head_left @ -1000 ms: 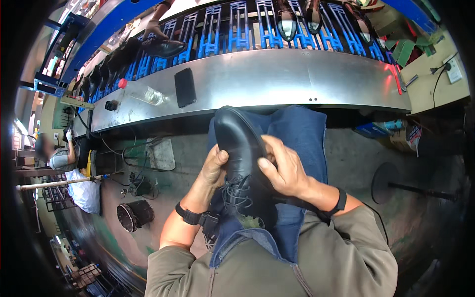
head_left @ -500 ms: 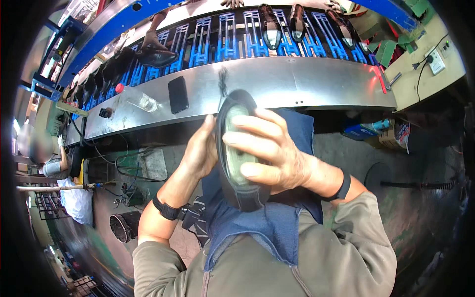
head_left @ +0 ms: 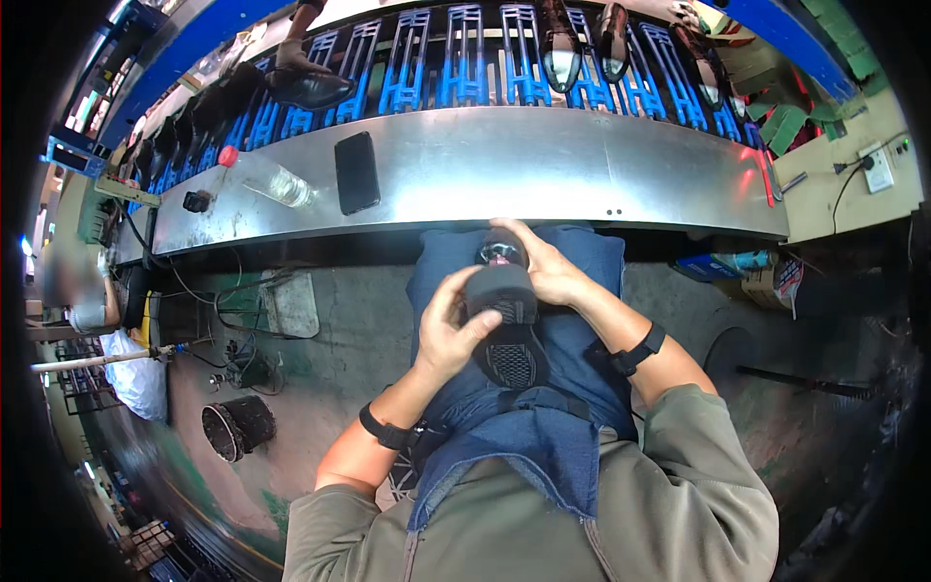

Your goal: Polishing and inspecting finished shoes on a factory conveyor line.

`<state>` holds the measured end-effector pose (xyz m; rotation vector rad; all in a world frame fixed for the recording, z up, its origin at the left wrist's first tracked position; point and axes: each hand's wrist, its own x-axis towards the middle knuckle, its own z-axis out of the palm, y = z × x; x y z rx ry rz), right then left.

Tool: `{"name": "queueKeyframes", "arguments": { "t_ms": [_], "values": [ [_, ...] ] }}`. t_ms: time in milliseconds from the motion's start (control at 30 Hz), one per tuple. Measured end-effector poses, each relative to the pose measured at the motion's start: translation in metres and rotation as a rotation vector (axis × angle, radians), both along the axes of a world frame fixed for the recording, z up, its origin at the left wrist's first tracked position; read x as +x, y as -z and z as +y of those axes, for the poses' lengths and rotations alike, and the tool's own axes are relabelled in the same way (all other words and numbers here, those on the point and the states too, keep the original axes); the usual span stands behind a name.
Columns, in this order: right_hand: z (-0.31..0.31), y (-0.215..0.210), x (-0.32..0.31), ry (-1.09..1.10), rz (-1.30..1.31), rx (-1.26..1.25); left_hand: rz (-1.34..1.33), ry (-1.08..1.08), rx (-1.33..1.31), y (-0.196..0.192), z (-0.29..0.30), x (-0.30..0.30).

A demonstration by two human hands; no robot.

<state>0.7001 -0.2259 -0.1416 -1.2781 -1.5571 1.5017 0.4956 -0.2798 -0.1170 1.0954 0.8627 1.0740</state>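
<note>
Both hands are closed on a single black shoe (head_left: 506,325), which is held over the lap, sole upward, just short of the near edge of the bench (head_left: 543,170). Left hand (head_left: 448,330) is wrapped around the shoe's left flank, with the fingers curled over the grey tread and the thumb laid across the sole. Right hand (head_left: 543,267) is clasped around the far end of the shoe, fingers bent over its top; the part beneath those fingers appears shiny, though its exact nature cannot be made out from this view. A patterned tread patch is seen at the near end of the sole, below the left hand. The shoe is backed by a denim apron (head_left: 529,427), which is spread under both hands and down toward the chest. A dark band is worn on each wrist.

Beyond the hands, a black phone (head_left: 357,173) is laid flat on the metal bench, up and to the left of the left hand. Further left of it, a clear bottle with a red cap (head_left: 262,175) is lying on its side. Behind the bench, a blue rack (head_left: 465,68) is run across, with several dark shoes (head_left: 561,44) carried on it, well apart from the hands.
</note>
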Motion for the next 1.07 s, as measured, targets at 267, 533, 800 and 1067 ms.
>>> {"name": "queueKeyframes", "arguments": {
  "t_ms": [267,533,800,1067],
  "values": [
    [-0.01,-0.011,0.031,0.243,0.019,0.167,0.487,0.006,0.64,-0.009,0.035,0.017],
    [-0.015,-0.028,0.015,0.314,-0.179,0.273,0.367,0.104,0.046,0.017,0.078,0.029],
    [-0.004,-0.012,0.026,0.354,-0.055,0.131,0.278,0.184,-0.086,0.024,0.092,0.036],
    [0.037,0.003,0.069,0.048,0.207,-0.051,0.649,0.2,0.146,0.013,0.103,0.04]
  ]
}}
